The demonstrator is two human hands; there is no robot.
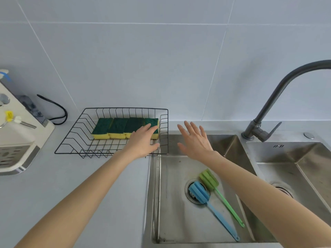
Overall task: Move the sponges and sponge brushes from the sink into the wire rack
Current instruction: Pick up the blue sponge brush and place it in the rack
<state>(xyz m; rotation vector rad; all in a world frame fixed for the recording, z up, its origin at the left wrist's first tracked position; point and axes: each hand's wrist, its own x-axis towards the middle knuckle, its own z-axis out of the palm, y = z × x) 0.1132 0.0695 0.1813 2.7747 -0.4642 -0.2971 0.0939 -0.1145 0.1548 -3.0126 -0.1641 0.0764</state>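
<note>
Head view, left hand (143, 140) flat on sponges (117, 127) in wire rack (75, 135); right hand (194, 140) spread, empty; no legible writing.

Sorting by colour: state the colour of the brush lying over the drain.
Blue sponge brush, head view.

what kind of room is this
Most likely a home kitchen: a double stainless steel sink set into a pale countertop, a dark curved faucet against a tiled wall, and a black wire rack holding green-and-yellow sponges.
</note>
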